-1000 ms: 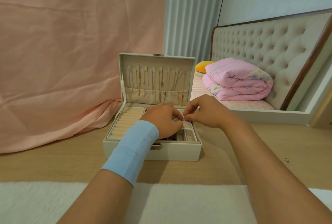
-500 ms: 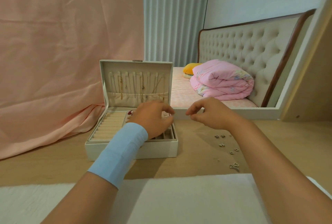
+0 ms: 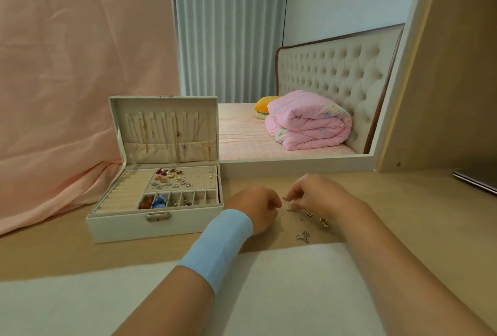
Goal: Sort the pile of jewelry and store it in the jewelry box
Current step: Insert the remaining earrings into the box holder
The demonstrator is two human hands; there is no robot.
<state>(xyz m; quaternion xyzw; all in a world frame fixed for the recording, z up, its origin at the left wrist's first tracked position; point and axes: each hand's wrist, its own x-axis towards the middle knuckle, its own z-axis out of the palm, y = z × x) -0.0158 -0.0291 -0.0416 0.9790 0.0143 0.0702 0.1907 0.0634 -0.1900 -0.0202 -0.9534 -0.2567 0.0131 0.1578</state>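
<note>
Jewelry [image 3: 324, 221] beside right hand [image 3: 316, 195], seemingly pinched

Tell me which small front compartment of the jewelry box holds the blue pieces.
The second compartment from the left, right of the one with red pieces; the rest hold silvery bits or look empty.

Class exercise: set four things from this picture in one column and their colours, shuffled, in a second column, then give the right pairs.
Things:
1. jewelry box
2. wristband
3. quilt
4. pillow

Colours:
A. pink
B. yellow
C. white
D. blue

Pairs: 1-C, 2-D, 3-A, 4-B.
</note>
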